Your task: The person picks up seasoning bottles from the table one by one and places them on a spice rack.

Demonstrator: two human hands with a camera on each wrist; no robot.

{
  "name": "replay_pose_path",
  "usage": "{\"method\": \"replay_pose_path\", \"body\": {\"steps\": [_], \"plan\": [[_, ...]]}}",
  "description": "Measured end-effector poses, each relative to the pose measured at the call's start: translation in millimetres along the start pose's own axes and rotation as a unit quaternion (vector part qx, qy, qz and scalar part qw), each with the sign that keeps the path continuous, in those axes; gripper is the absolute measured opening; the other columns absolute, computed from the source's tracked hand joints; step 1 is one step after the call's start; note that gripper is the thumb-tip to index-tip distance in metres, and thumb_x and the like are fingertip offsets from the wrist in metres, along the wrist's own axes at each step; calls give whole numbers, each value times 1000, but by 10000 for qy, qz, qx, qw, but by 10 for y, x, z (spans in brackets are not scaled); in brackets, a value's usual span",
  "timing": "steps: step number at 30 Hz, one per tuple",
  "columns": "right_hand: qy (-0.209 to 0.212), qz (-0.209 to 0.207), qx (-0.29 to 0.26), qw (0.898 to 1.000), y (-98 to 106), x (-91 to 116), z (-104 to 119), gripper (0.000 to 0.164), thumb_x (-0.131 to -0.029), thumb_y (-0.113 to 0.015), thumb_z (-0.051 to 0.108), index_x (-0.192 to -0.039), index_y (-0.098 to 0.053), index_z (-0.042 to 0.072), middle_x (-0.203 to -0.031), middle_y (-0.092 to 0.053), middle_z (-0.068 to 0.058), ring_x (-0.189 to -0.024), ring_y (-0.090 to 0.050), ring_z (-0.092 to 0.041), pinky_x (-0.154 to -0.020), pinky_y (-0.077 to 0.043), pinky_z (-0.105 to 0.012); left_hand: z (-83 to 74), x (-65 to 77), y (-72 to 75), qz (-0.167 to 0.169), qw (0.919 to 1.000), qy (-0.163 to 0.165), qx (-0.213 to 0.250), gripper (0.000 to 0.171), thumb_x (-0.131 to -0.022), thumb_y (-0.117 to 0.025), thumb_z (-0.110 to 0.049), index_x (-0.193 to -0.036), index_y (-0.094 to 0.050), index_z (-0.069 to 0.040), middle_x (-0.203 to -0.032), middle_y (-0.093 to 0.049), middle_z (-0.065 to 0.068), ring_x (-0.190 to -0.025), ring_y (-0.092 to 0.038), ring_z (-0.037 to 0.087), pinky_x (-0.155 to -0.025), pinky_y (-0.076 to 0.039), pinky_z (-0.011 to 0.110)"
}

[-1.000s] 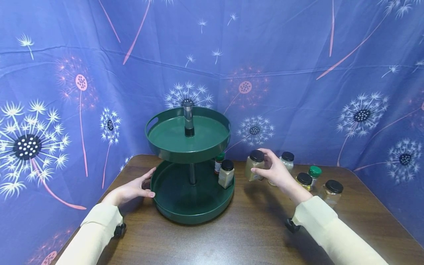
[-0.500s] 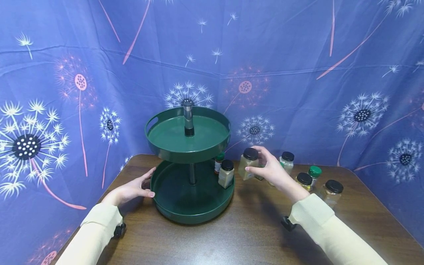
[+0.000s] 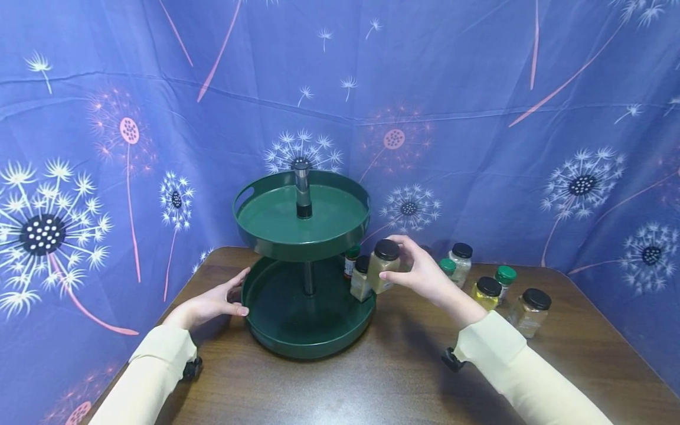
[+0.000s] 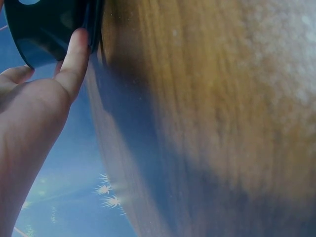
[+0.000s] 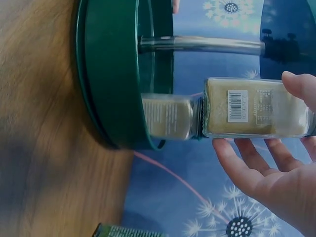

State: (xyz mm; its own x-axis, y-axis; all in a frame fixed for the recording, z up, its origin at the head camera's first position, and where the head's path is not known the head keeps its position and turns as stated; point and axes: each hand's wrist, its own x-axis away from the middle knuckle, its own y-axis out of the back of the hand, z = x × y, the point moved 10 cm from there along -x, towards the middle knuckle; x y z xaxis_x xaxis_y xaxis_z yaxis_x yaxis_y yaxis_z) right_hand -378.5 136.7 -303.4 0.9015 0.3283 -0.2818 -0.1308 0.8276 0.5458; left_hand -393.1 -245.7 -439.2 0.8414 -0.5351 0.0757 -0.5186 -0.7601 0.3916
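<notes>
My right hand [image 3: 425, 274] grips a square spice jar [image 3: 383, 268] with a black lid and beige powder inside. It is raised at the right rim of the two-tier green turntable tray [image 3: 297, 348]. In the right wrist view the jar [image 5: 247, 108] shows a barcode label, thumb on one side and fingers on the other. Just behind it, a smaller beige jar [image 3: 360, 286] stands on the lower tier, partly covered by the held one. My left hand [image 3: 209, 304] rests against the lower tier's left side, thumb along the outer wall [image 4: 76, 44].
A small green-capped bottle [image 3: 350, 262] stands at the back of the lower tier. To the right on the wooden table [image 3: 414, 378] are several more jars, among them a yellow one [image 3: 486, 293] and a black-lidded one [image 3: 530, 313]. A patterned blue cloth [image 3: 451, 118] hangs behind.
The right hand has carried the beige jar leftward from over the table to the tray's right rim, uncovering a green-capped jar behind. The left hand has stayed in place.
</notes>
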Motion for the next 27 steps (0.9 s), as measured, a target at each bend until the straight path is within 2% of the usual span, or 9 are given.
{"method": "replay_pose_path", "body": {"steps": [4,10,14,18,21,27], "plan": [[84,-8,42,10000,-58,6,64,69,-75,-80,22,-134,-44,20,-124,-57,-8,-107,-59,-29,-87,-46,-43,2,2,-7,40,10000,19,37,102,-84,-71,-15,-152,6,-10,-153,-7,29,-137,-15,48,-104,-31,54],[131,-13,-103,9999,-162,1,69,68,-75,-80,20,-133,-45,19,-127,-55,-10,-105,-60,-29,-83,-48,-39,-2,0,-13,84,9999,23,71,102,-85,-70,-15,-152,7,-10,-152,-9,31,-135,-21,50,-101,-36,46],[174,15,-149,9997,-241,-4,51,68,-74,-81,20,-133,-46,17,-126,-56,-11,-110,-57,-30,-88,-47,-44,-4,-5,-11,91,9999,9,83,102,-85,-70,-14,-152,6,-10,-152,-9,30,-136,-20,49,-101,-37,44],[120,20,27,9999,-310,-3,4,69,-74,-81,24,-134,-46,18,-131,-52,-10,-115,-53,-30,-95,-42,-49,-5,-7,-12,107,9999,-16,84,102,-85,-70,-14,-152,7,-10,-152,-9,30,-136,-20,49,-101,-37,45],[54,69,0,10000,-370,5,-33,70,-74,-81,25,-134,-46,18,-130,-52,-9,-115,-52,-30,-94,-42,-50,-2,-9,-14,115,9999,-30,95,102,-85,-70,-14,-152,7,-10,-152,-9,31,-135,-21,50,-101,-36,47],[107,187,-240,9995,-508,23,-68,68,-74,-81,23,-133,-47,15,-124,-57,-7,-109,-55,-29,-87,-46,-47,1,-14,0,42,9999,-77,49,102,-84,-71,-13,-152,6,-9,-154,-5,28,-139,-12,47,-105,-28,57]]}}
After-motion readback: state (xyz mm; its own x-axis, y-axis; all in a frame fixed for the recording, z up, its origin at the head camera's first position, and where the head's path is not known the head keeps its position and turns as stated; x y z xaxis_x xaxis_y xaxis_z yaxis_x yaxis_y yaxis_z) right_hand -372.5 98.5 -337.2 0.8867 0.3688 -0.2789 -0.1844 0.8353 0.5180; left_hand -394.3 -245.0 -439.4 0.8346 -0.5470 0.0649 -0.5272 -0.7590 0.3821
